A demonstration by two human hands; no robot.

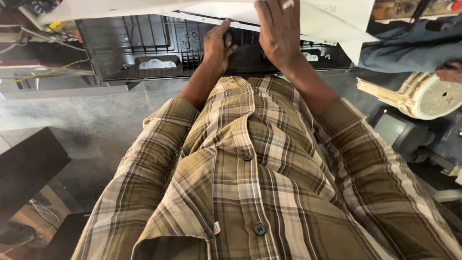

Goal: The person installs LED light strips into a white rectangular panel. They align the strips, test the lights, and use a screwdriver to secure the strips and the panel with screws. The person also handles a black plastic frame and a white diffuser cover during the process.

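Observation:
A black panel (144, 48) with ribs and slots lies in front of me, partly under a white sheet (327, 19). A thin white strip (202, 19) runs along the sheet's lower edge. My left hand (217, 44) pinches that strip where it crosses the panel. My right hand (279, 29) lies flat, fingers together, pressing on the white sheet; a ring shows on one finger. My plaid shirt fills the lower part of the view.
A cream round spool (423, 96) sits at the right, with another person's hand (450, 72) and blue sleeve (409, 48) above it. A dark box (399, 130) stands below it. Grey floor (72, 115) lies left, with wires (43, 72) at the upper left.

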